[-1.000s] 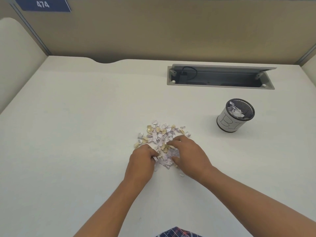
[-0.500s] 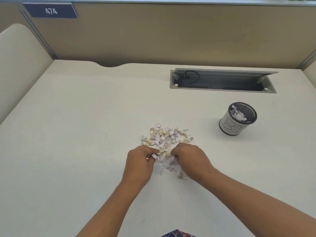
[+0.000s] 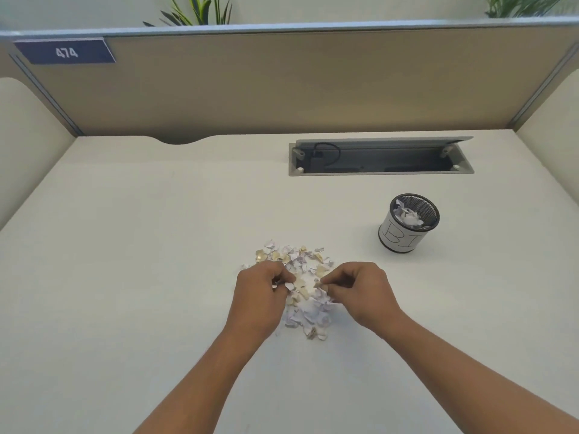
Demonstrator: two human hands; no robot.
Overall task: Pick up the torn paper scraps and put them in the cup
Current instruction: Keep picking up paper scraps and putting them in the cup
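Note:
A pile of torn paper scraps (image 3: 300, 277), white, lilac and tan, lies on the white desk (image 3: 141, 277) in the middle. My left hand (image 3: 260, 296) is at the pile's left side, fingers pinched on a few scraps. On the pile's right side my right hand (image 3: 360, 292) also pinches scraps between thumb and fingers. The cup (image 3: 407, 223), a black mesh cylinder with a white paper label, stands upright to the back right of the pile and holds some scraps.
An open grey cable tray (image 3: 380, 158) is set into the desk behind the cup. A tan partition (image 3: 282, 83) with a blue sign 474 (image 3: 65, 52) closes the back; side panels stand at left and right.
Both hands have drawn apart slightly and lifted with scraps pinched in their fingers. More scraps now lie near the front of the pile. The camera has tilted up.

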